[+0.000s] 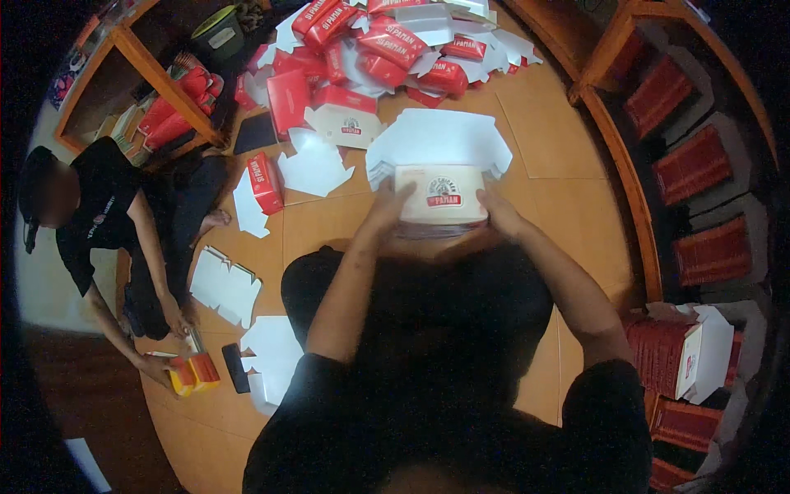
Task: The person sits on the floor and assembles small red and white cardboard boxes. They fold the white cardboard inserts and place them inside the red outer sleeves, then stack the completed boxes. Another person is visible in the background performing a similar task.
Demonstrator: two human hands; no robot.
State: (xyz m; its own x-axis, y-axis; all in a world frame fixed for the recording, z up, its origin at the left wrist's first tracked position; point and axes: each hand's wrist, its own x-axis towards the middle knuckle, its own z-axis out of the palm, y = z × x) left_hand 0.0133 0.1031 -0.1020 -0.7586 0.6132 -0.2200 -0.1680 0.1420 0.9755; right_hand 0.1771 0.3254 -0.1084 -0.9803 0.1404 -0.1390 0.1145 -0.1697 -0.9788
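Note:
In front of my crossed legs is a stack of flat food cartons (443, 216), cream with a red and black printed emblem. White flaps (440, 140) fan out from its far side. My left hand (388, 207) grips the stack's left side, with the thumb over the top edge. Against the right side presses my right hand (502, 216), its thumb also along the top carton. The fingers of both hands are partly hidden beside the stack.
A heap of red and white cartons (383, 53) lies at the far side. On the left a seated person (107, 206) handles yellow and orange pieces (195, 375). Near them are white carton blanks (226, 284) and a dark phone (234, 368). Stacked cartons (666, 358) fill a wooden-framed shelf (650, 247) at right.

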